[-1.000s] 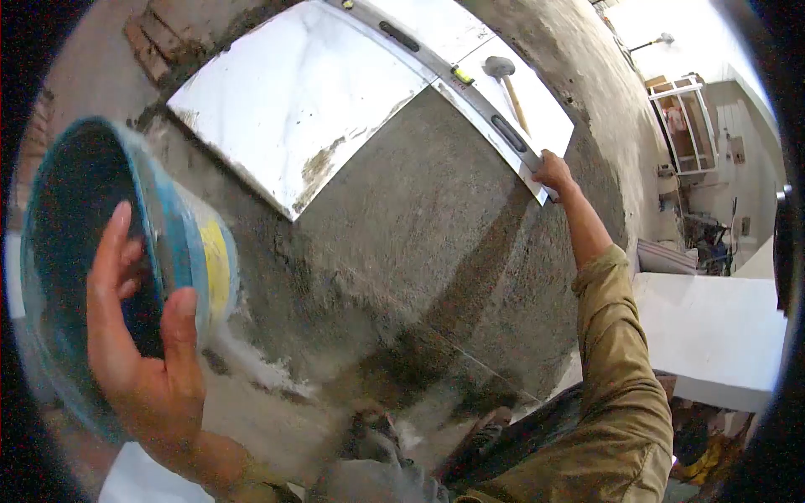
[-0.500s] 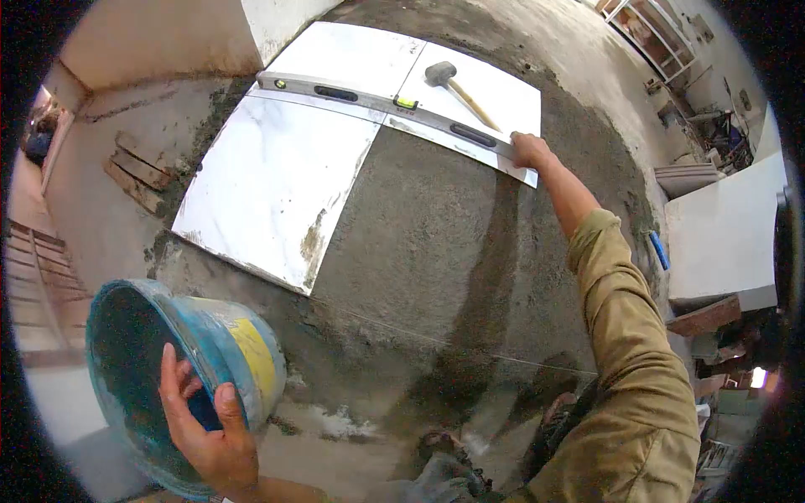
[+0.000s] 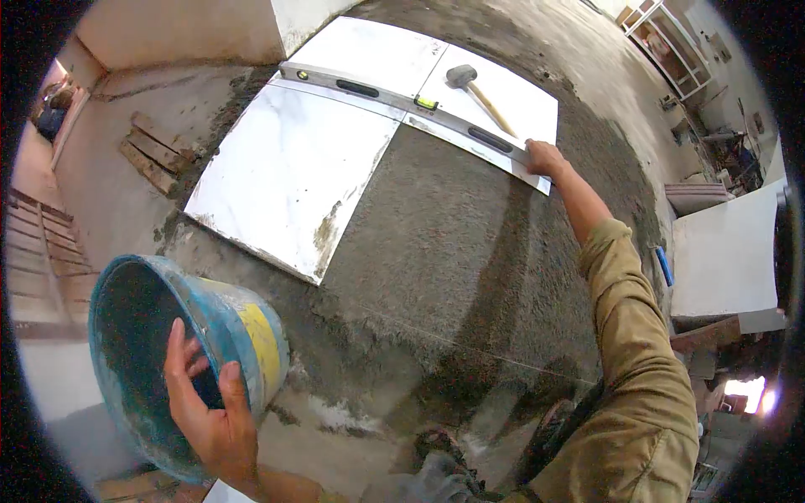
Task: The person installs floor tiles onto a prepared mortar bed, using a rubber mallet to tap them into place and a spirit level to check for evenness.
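Observation:
My right hand [image 3: 545, 158] grips the right end of a long grey spirit level [image 3: 457, 123]. The level lies across the white tiles along their joint, its vial showing yellow-green. A rubber mallet [image 3: 461, 77] with a wooden handle rests on the far right tile [image 3: 528, 99], its handle end near the level. Closer to me on the left is a large white marbled tile [image 3: 285, 172] with mortar smears along its edge. My left hand [image 3: 214, 419] is open, thumb and fingers apart, overlapping the mouth of a tilted blue bucket [image 3: 126, 281] with a yellow patch.
Grey mortar [image 3: 419, 226] spreads beside the tiles, with a thin string line [image 3: 470, 346] across its near side. Wood pieces [image 3: 151, 155] lie on the left floor. A blue-handled tool [image 3: 664, 267] and a white panel [image 3: 725, 260] are at the right.
The view has shifted slightly, so the tiles and level appear a little further right and the bucket higher. My right hand stays on the level, and my left hand remains open by the bucket.

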Demonstrator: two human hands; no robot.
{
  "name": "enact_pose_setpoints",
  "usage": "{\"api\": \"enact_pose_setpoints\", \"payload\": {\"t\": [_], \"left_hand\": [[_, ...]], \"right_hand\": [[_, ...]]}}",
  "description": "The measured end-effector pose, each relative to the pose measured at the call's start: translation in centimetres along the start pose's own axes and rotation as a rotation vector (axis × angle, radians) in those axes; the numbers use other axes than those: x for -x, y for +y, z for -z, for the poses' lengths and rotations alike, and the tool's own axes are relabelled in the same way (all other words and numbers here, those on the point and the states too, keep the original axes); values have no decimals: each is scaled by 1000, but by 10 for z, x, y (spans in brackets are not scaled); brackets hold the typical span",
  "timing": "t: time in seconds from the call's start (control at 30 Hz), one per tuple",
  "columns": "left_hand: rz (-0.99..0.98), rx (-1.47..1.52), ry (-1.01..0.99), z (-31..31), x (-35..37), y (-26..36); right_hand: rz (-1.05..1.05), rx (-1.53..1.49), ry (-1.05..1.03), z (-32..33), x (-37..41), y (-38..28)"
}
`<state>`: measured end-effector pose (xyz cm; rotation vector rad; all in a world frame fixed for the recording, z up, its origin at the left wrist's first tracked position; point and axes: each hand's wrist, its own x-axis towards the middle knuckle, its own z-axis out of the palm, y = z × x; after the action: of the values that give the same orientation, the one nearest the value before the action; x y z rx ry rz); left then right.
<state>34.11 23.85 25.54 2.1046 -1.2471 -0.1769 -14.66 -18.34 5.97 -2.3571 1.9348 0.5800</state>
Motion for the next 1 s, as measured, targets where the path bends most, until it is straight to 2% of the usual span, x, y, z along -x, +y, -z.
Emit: {"api": "enact_pose_setpoints", "payload": {"t": [0.13,0.27,0.33,0.47,0.53,0.67,0.7,0.73,0.8,0.83,0.9,0.97,1.0], "left_hand": [[-4,45,-13,0,-3,1],[-48,73,-49,5,-6,2],[-28,77,4,7,-5,5],[-19,128,-8,13,1,6],[50,128,-59,18,4,14],[10,156,-17,17,9,15],[-6,68,4,14,9,12],[-23,-16,25,11,10,13],[-56,-3,21,11,13,14],[-55,-33,32,9,12,9],[-92,-51,41,7,11,12],[-58,22,-2,12,16,22],[-82,19,-6,11,20,20]], "right_hand": [[44,-9,98,-7,4,3],[-46,-86,18,-11,-6,2],[-78,-131,14,-3,5,-6],[69,-271,273,-12,40,-4],[91,-311,270,7,81,-15],[130,-571,398,-22,149,-27],[113,-811,306,-20,171,-35],[97,-1048,212,-9,191,-44],[208,-1161,395,12,214,-63],[196,-1294,394,26,220,-75],[215,-1304,532,76,234,-109],[425,-1329,559,110,205,-151],[547,-1181,572,116,181,-156]]}}
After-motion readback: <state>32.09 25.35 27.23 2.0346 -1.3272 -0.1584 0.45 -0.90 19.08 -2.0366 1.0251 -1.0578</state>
